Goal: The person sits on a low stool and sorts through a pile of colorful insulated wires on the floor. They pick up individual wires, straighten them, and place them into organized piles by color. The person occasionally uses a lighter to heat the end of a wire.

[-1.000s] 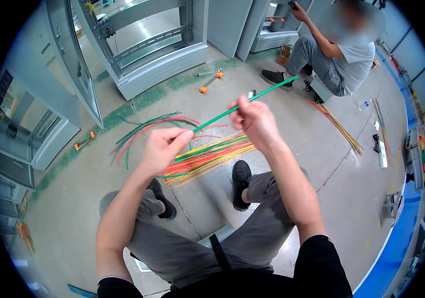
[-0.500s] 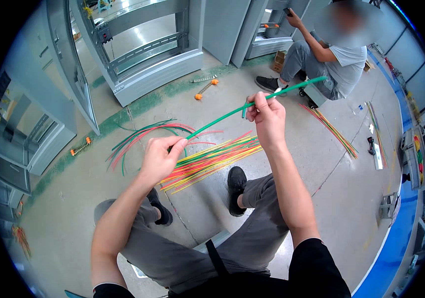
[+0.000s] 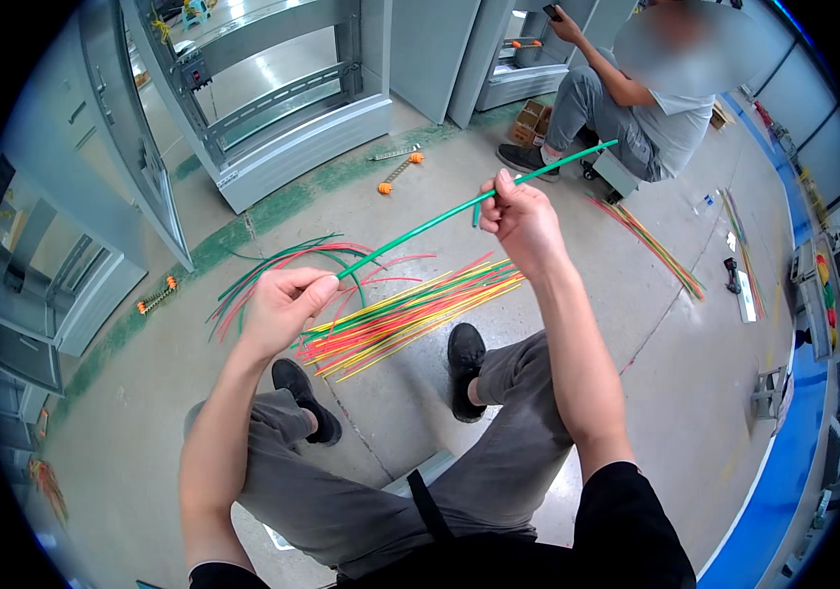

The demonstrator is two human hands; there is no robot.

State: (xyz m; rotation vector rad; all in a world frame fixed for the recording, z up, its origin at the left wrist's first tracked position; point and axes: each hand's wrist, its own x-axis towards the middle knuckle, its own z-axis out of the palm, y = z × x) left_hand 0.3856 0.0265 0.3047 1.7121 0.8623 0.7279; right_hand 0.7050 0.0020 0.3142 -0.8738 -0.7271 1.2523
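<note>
My left hand [image 3: 283, 304] pinches the near end of a green wire [image 3: 420, 233] between thumb and fingers. Farther up to the right, my right hand [image 3: 526, 228] is closed around the same wire. Between the two hands it runs nearly straight, slanting up, and its far end sticks out beyond my right hand. A short green piece [image 3: 476, 214] hangs beside the right fingers; whether it belongs to the same wire I cannot tell. Below, on the floor, lies a bundle of straight red, yellow and green wires [image 3: 410, 322], and curved red and green ones [image 3: 253, 278] lie left of it.
Grey metal cabinets [image 3: 307, 142] stand ahead and to the left. At the upper right a seated person [image 3: 670, 123] holds a dark handheld object. Orange-ended parts [image 3: 400, 174] lie on the floor before the cabinets. Another wire bundle [image 3: 657, 250] lies to the right.
My left hand has moved left, drawing away from the right hand. The stretch of green wire between them is longer and straighter, and less sticks out past my right hand.
</note>
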